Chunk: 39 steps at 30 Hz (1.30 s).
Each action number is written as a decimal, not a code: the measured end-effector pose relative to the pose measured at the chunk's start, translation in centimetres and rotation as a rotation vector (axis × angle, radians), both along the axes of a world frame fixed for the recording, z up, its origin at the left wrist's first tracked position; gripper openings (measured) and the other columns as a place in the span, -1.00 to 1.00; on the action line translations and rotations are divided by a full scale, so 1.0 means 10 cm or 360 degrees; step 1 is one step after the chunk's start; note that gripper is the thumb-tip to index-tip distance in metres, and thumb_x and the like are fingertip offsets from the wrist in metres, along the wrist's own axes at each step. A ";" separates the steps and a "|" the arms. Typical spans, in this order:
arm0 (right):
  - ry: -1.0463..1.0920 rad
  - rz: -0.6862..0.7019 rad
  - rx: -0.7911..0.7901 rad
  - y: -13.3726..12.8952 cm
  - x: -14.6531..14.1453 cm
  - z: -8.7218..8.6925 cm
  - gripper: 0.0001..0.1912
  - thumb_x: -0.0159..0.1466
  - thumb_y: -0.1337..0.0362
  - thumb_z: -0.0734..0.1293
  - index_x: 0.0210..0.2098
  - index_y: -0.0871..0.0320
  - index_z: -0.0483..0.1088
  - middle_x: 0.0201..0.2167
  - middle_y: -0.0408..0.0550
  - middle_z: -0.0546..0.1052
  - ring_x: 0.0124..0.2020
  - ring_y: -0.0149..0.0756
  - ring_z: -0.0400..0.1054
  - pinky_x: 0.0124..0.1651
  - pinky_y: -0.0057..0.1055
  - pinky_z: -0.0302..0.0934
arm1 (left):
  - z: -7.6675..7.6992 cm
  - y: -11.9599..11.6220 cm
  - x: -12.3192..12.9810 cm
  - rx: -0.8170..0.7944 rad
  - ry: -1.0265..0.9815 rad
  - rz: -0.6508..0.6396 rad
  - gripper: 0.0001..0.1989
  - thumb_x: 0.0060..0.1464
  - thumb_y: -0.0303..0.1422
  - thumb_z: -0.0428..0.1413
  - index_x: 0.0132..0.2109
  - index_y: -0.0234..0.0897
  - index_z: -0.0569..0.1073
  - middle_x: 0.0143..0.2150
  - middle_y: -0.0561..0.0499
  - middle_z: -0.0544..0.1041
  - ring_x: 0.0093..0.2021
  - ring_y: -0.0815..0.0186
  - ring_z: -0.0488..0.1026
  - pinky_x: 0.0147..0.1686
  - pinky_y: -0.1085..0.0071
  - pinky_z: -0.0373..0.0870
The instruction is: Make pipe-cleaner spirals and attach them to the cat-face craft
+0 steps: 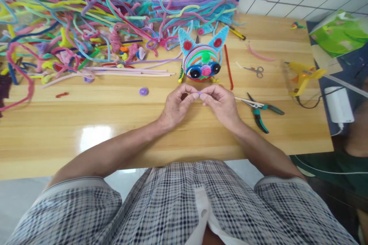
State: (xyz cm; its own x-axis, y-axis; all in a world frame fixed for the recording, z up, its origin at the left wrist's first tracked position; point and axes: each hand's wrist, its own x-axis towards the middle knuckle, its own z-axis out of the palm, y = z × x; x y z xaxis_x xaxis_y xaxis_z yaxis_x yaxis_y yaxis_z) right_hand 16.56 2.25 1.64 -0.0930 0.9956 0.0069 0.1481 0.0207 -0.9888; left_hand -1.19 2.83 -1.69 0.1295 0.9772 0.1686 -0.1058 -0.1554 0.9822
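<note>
Between my fingertips is a small purple piece of pipe cleaner (199, 93), mostly covered by the fingers. My left hand (178, 104) pinches it from one side, and my right hand (220, 103) pinches it from the other. Just beyond the hands sits a striped pipe-cleaner animal head (202, 59) with blue ears, dark round eyes and a pink nose. A coiled purple pipe-cleaner disc (143, 91) lies to the left of my left hand. Green-handled pliers (260, 109) rest to the right of my right hand.
A large heap of coloured pipe cleaners (115, 26) covers the back left. Small scissors (257, 71), a red pipe cleaner (229, 67), a yellow glue gun (306, 76) and a green package (337, 32) are on the right. Part of another person (356, 134) shows at the right edge.
</note>
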 end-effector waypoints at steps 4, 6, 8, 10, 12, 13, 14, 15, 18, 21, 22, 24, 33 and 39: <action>0.0047 -0.0040 0.0000 -0.01 -0.02 -0.01 -0.46 0.19 -0.27 0.59 -0.32 0.08 0.55 -0.41 -0.18 0.60 -0.44 -0.39 0.39 -0.31 -0.37 0.37 | 0.04 -0.01 0.01 -0.0114 -0.0113 -0.0069 -0.57 0.21 0.06 0.38 -0.23 -0.24 0.56 -0.27 0.03 0.62 -0.27 0.34 0.50 -0.18 0.39 0.47; 0.0037 -0.0054 0.0021 -0.01 -0.02 -0.03 -0.46 0.21 -0.28 0.58 -0.32 0.08 0.53 -0.41 -0.17 0.59 -0.41 -0.39 0.41 -0.27 -0.37 0.38 | 0.05 -0.01 0.01 -0.0173 -0.0162 -0.0135 -0.53 0.19 0.10 0.38 -0.23 -0.23 0.55 -0.29 0.04 0.61 -0.29 0.35 0.49 -0.20 0.39 0.47; 0.0051 -0.0043 0.0028 -0.01 0.00 -0.04 -0.46 0.22 -0.27 0.58 -0.31 0.09 0.52 -0.42 -0.17 0.58 -0.40 -0.38 0.42 -0.26 -0.37 0.38 | 0.05 0.00 0.02 -0.0182 -0.0186 -0.0177 -0.52 0.19 0.12 0.38 -0.22 -0.23 0.54 -0.30 0.05 0.60 -0.33 0.37 0.46 -0.24 0.41 0.44; 0.0083 -0.0010 0.0017 0.00 0.01 -0.04 -0.47 0.23 -0.25 0.58 -0.30 0.09 0.52 -0.44 -0.18 0.58 -0.41 -0.38 0.43 -0.28 -0.39 0.37 | 0.04 0.00 0.02 -0.0127 -0.0158 -0.0163 -0.53 0.21 0.11 0.37 -0.18 -0.22 0.55 -0.28 0.05 0.59 -0.38 0.40 0.41 -0.30 0.42 0.40; 0.0120 0.0026 0.0028 0.02 0.02 -0.03 -0.51 0.24 -0.21 0.59 -0.28 0.08 0.52 -0.44 -0.19 0.57 -0.43 -0.40 0.43 -0.30 -0.40 0.37 | 0.03 0.00 0.01 -0.0025 -0.0084 -0.0128 -0.57 0.25 0.08 0.35 -0.10 -0.21 0.57 -0.24 0.04 0.60 -0.42 0.42 0.34 -0.36 0.42 0.34; 0.0139 0.0040 0.0045 0.03 0.03 -0.02 -0.52 0.24 -0.18 0.60 -0.27 0.08 0.52 -0.44 -0.20 0.57 -0.43 -0.41 0.43 -0.30 -0.41 0.37 | 0.02 -0.01 0.00 0.0038 -0.0037 -0.0114 -0.59 0.28 0.06 0.33 -0.06 -0.21 0.59 -0.23 0.04 0.60 -0.43 0.42 0.31 -0.37 0.41 0.31; 0.0154 0.0054 0.0065 0.04 0.04 -0.01 -0.54 0.24 -0.16 0.61 -0.25 0.07 0.51 -0.43 -0.21 0.57 -0.43 -0.41 0.43 -0.30 -0.42 0.37 | 0.02 -0.01 0.00 0.0105 0.0012 -0.0102 -0.61 0.30 0.04 0.31 -0.04 -0.20 0.60 -0.23 0.03 0.60 -0.44 0.41 0.30 -0.38 0.41 0.29; 0.0160 0.0066 0.0083 0.05 0.05 0.00 -0.54 0.23 -0.14 0.63 -0.24 0.06 0.50 -0.42 -0.22 0.57 -0.42 -0.42 0.43 -0.29 -0.43 0.38 | 0.02 -0.01 -0.01 0.0170 0.0061 -0.0092 -0.64 0.33 0.01 0.30 -0.03 -0.20 0.62 -0.24 0.03 0.59 -0.43 0.40 0.29 -0.37 0.40 0.29; 0.0119 0.0117 0.0075 0.09 0.10 0.02 -0.53 0.20 -0.12 0.65 -0.20 0.05 0.49 -0.39 -0.23 0.58 -0.39 -0.41 0.45 -0.27 -0.43 0.39 | 0.04 -0.01 -0.03 0.0310 0.0179 -0.0080 -0.70 0.38 -0.06 0.26 -0.06 -0.19 0.66 -0.29 0.03 0.58 -0.40 0.36 0.33 -0.34 0.39 0.30; 0.0078 0.0187 0.0034 0.13 0.14 0.03 -0.52 0.21 -0.14 0.64 -0.20 0.05 0.49 -0.39 -0.22 0.58 -0.39 -0.41 0.45 -0.30 -0.43 0.37 | 0.06 0.00 -0.03 0.0329 0.0220 -0.0126 -0.71 0.38 -0.07 0.26 -0.05 -0.20 0.67 -0.27 0.00 0.61 -0.35 0.33 0.40 -0.31 0.38 0.33; 0.0085 0.0200 0.0027 0.14 0.15 0.02 -0.52 0.20 -0.15 0.64 -0.21 0.06 0.49 -0.40 -0.22 0.58 -0.40 -0.41 0.44 -0.31 -0.44 0.36 | 0.06 0.00 -0.03 0.0306 0.0212 -0.0135 -0.71 0.37 -0.07 0.27 -0.05 -0.20 0.67 -0.27 -0.01 0.62 -0.34 0.33 0.42 -0.31 0.38 0.34; 0.0121 0.0200 0.0023 0.16 0.14 -0.01 -0.51 0.18 -0.15 0.65 -0.24 0.07 0.49 -0.43 -0.22 0.57 -0.43 -0.43 0.43 -0.34 -0.45 0.35 | 0.05 0.01 -0.03 0.0225 0.0166 -0.0123 -0.72 0.34 -0.08 0.30 -0.08 -0.21 0.66 -0.29 0.01 0.61 -0.36 0.35 0.41 -0.33 0.39 0.33; 0.0164 0.0056 0.0044 0.15 0.07 -0.14 -0.47 0.14 -0.22 0.65 -0.26 0.05 0.49 -0.45 -0.24 0.58 -0.47 -0.43 0.43 -0.33 -0.43 0.40 | 0.00 0.04 0.00 -0.0018 -0.0060 -0.0051 -0.68 0.18 -0.07 0.42 -0.20 -0.23 0.65 -0.30 0.02 0.65 -0.38 0.38 0.43 -0.34 0.42 0.37; 0.0176 -0.0071 0.0100 0.06 -0.03 -0.14 -0.43 0.11 -0.22 0.66 -0.19 0.02 0.47 -0.34 -0.22 0.60 -0.35 -0.39 0.49 -0.23 -0.39 0.46 | 0.04 0.03 0.02 -0.0091 -0.0218 0.0003 -0.68 0.17 -0.06 0.44 -0.21 -0.22 0.65 -0.24 0.00 0.71 -0.28 0.35 0.55 -0.23 0.39 0.49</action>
State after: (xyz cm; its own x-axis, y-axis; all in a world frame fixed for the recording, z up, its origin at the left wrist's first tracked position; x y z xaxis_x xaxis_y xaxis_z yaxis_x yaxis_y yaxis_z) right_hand 16.31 2.88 0.25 -0.0439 0.9960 0.0772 0.0403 0.0790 -0.9961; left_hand -1.02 3.15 -1.26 0.1073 0.9859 0.1285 -0.2392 -0.0998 0.9658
